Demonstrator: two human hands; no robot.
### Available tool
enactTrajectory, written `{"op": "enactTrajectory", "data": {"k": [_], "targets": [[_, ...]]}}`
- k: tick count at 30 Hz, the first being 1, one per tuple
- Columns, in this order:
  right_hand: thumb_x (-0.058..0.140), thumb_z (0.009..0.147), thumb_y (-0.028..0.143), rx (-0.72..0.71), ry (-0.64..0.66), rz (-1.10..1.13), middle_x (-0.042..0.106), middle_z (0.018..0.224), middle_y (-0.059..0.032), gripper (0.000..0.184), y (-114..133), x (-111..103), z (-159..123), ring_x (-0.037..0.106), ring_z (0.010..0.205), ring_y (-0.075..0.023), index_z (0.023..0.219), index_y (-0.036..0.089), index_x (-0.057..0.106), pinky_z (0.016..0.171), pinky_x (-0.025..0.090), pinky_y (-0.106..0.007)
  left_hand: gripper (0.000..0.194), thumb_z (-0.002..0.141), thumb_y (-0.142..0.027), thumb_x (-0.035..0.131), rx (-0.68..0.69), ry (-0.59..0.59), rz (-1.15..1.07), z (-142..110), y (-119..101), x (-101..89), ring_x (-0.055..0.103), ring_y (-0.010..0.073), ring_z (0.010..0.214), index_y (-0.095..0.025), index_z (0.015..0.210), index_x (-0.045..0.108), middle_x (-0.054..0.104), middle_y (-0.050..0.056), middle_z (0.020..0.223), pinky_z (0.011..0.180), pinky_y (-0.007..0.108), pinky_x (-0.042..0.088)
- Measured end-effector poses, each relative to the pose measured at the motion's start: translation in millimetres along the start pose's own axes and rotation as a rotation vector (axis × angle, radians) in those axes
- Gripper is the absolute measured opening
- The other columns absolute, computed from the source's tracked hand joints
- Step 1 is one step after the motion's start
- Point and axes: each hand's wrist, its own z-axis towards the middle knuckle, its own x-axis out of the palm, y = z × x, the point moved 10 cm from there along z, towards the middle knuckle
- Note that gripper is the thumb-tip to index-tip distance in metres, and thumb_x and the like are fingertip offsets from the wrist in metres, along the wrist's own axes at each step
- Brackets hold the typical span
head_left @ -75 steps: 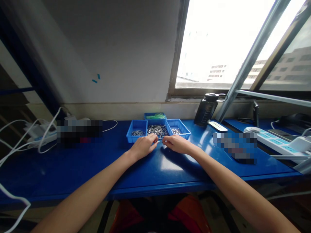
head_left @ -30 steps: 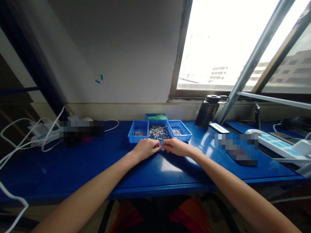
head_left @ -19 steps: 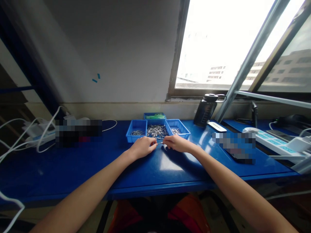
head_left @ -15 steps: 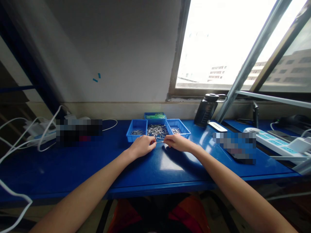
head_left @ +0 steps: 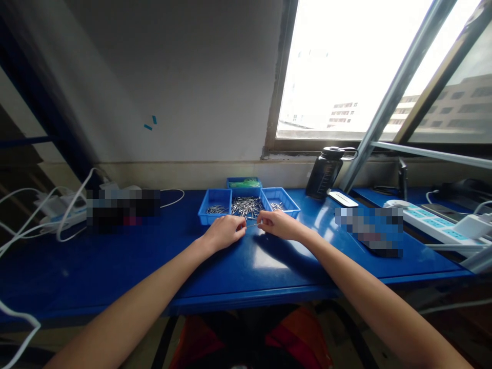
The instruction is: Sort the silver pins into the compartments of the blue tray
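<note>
My left hand (head_left: 226,230) is closed, thumb and fingertips pinched on one end of a thin silver metal pin (head_left: 251,225). My right hand (head_left: 280,224) pinches the pin's other end, so it lies level between both hands just above the table. What sits inside each fingertip grip is too small to make out. Right behind the hands, a heap of silver metal pins (head_left: 248,206) fills the middle blue bin. The left blue bin (head_left: 203,215) and the right blue bin (head_left: 295,209) each hold smaller heaps of similar pins.
A small blue tray (head_left: 230,183) with green material stands against the wall. On the blue table (head_left: 215,277), a black bottle (head_left: 325,175) and a white flat device (head_left: 343,199) are at right. Further right lies a power strip (head_left: 430,223); white cables (head_left: 63,220) crowd the left.
Both hands keep almost the same place around the pin. My right fingers have shifted slightly on its end. The whole view has moved a little.
</note>
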Motion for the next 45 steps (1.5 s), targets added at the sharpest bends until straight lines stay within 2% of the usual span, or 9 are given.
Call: {"op": "enactTrajectory", "data": {"k": [4,10,16,24,30,34,38,41,45], "targets": [[0.046,0.082,0.026,0.008,0.006,-0.006,0.059,0.061,0.0002,0.016,-3.0,0.9,0.1,0.049,0.053,-0.0088,0.086,0.017,0.058,0.052,0.032,-0.019,0.023,0.082,-0.034,0.040,-0.012,-0.027,0.007,-0.9,-0.5,-3.8,0.057,0.0157,0.068,-0.021,0.083,0.059,0.062,0.001,0.074,0.058,0.023,0.036],[0.037,0.086,0.030,0.002,0.116,0.066,0.060,0.061,-0.0016,0.027,0.4,13.7,-0.6,0.051,0.053,-0.0099,0.083,0.016,0.060,0.054,0.035,-0.021,0.024,0.084,-0.033,0.038,-0.012,-0.097,-0.003,-1.9,-7.6,-13.9,0.056,0.0137,0.064,-0.020,0.083,0.059,0.061,0.001,0.070,0.057,0.022,0.036],[0.040,0.085,0.029,-0.050,0.097,0.023,0.062,0.066,-0.0028,0.025,10.0,14.0,0.1,0.052,0.057,-0.0108,0.087,0.017,0.062,0.057,0.035,-0.021,0.021,0.084,-0.030,0.039,0.078,-0.138,-0.003,-3.0,-21.7,-17.3,0.055,0.0120,0.065,-0.020,0.084,0.057,0.061,0.000,0.076,0.059,0.021,0.037],[0.042,0.084,0.030,-0.040,0.089,0.005,0.060,0.064,-0.0017,0.024,5.3,15.4,0.5,0.051,0.055,-0.0104,0.088,0.017,0.062,0.055,0.034,-0.021,0.019,0.083,-0.028,0.041,0.104,-0.163,0.044,-3.5,-24.3,-17.8,0.056,0.0119,0.069,-0.019,0.082,0.058,0.061,0.000,0.078,0.062,0.021,0.038],[0.047,0.081,0.031,-0.034,0.079,0.001,0.058,0.061,-0.0002,0.022,5.5,14.1,0.3,0.046,0.052,-0.0086,0.085,0.017,0.063,0.052,0.031,-0.020,0.018,0.082,-0.027,0.042,0.104,-0.149,0.070,-3.2,-26.3,-16.4,0.056,0.0120,0.070,-0.019,0.082,0.059,0.062,0.001,0.079,0.063,0.021,0.039],[0.049,0.080,0.032,-0.016,0.058,-0.011,0.058,0.060,-0.0004,0.021,3.6,8.9,0.3,0.047,0.051,-0.0086,0.083,0.016,0.063,0.051,0.031,-0.019,0.019,0.082,-0.030,0.042,0.006,-0.137,0.089,-1.7,-11.7,-15.3,0.057,0.0133,0.068,-0.020,0.083,0.058,0.062,0.000,0.074,0.060,0.021,0.038],[0.046,0.083,0.031,-0.025,-0.051,-0.027,0.059,0.061,-0.0008,0.021,7.4,-6.1,-0.2,0.048,0.052,-0.0086,0.083,0.016,0.061,0.052,0.031,-0.019,0.021,0.081,-0.034,0.042,-0.085,-0.073,0.131,-0.3,3.8,-6.1,0.057,0.0161,0.065,-0.022,0.085,0.059,0.062,0.001,0.070,0.058,0.023,0.037],[0.045,0.084,0.030,-0.067,-0.120,-0.027,0.058,0.059,-0.0001,0.021,16.4,-13.7,-1.7,0.048,0.052,-0.0081,0.085,0.016,0.060,0.052,0.032,-0.019,0.022,0.080,-0.035,0.042,-0.087,-0.009,0.115,0.1,4.6,3.0,0.058,0.0168,0.065,-0.023,0.086,0.060,0.063,0.001,0.071,0.056,0.023,0.036],[0.044,0.084,0.027,-0.126,-0.125,-0.025,0.057,0.058,0.0008,0.020,27.3,-12.4,-3.0,0.048,0.051,-0.0074,0.089,0.017,0.060,0.052,0.031,-0.018,0.023,0.080,-0.036,0.041,-0.051,0.042,0.059,-0.3,-1.7,8.9,0.057,0.0157,0.066,-0.024,0.084,0.060,0.063,0.001,0.072,0.055,0.022,0.035]]}}
